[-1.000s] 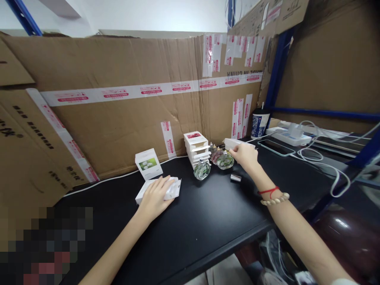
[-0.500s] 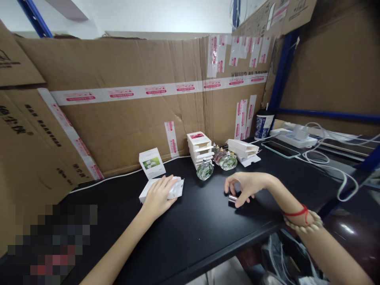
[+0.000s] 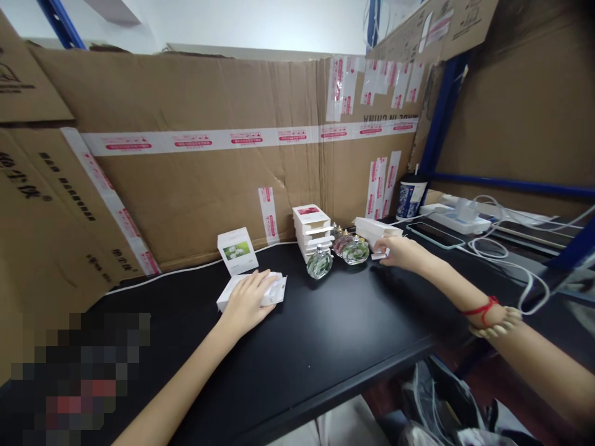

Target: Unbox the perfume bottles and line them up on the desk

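My left hand (image 3: 248, 300) lies over a white open-ended carton (image 3: 227, 296), its fingers across the top and the thumb at the near side. Behind that carton, another white box (image 3: 237, 249) with a green flower picture leans upright. My right hand (image 3: 397, 253) is at the back right, fingers bent around a small shiny cylinder (image 3: 379, 256) like a bottle cap, close to white boxes (image 3: 372, 229). Left of it are clear perfume bottles with green inside, one tilted bottle (image 3: 319, 263) in front of the box stack and another bottle (image 3: 356, 251) beside it.
A stack of white boxes (image 3: 311, 230) stands against the cardboard wall (image 3: 209, 192). To the right are a paper cup (image 3: 411, 197), a phone (image 3: 436, 235), a power strip (image 3: 460, 217) and loose white cables (image 3: 530, 272). The black table's front edge (image 3: 353, 387) runs below.
My right hand has moved away from me with the small shiny cylinder, up to the white boxes. My left hand stays on its carton. The view has shifted slightly.
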Motion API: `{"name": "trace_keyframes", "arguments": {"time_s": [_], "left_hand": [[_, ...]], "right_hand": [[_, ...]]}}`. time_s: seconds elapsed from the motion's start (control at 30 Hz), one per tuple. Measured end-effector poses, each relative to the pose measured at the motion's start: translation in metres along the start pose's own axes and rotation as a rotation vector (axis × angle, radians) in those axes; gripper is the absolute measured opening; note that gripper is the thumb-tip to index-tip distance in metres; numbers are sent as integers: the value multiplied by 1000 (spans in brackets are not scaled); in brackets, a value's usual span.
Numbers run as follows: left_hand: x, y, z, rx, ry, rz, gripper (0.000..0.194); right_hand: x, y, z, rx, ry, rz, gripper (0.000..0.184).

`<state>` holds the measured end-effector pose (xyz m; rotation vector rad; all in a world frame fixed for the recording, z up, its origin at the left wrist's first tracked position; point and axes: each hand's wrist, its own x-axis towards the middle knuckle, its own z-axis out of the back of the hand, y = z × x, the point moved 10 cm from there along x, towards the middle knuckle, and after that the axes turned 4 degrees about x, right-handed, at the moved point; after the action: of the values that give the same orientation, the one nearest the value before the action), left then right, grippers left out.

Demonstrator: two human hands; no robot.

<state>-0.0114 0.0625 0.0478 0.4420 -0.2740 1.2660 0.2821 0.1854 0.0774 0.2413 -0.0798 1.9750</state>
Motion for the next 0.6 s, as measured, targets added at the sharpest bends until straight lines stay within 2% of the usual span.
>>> {"name": "trace_keyframes", "arguments": {"time_s": [0.23, 0.4, 0.6], "left_hand": [[1, -2, 1, -32, 81, 31, 50], [0, -3, 2, -26, 85, 31, 48], [-1, -4, 2, -27, 60, 10, 47]], "right_hand": [[8, 4, -9, -139, -33, 0, 19], [9, 6, -9, -192, -29, -27, 22], [17, -1, -10, -111, -113, -28, 36]]}}
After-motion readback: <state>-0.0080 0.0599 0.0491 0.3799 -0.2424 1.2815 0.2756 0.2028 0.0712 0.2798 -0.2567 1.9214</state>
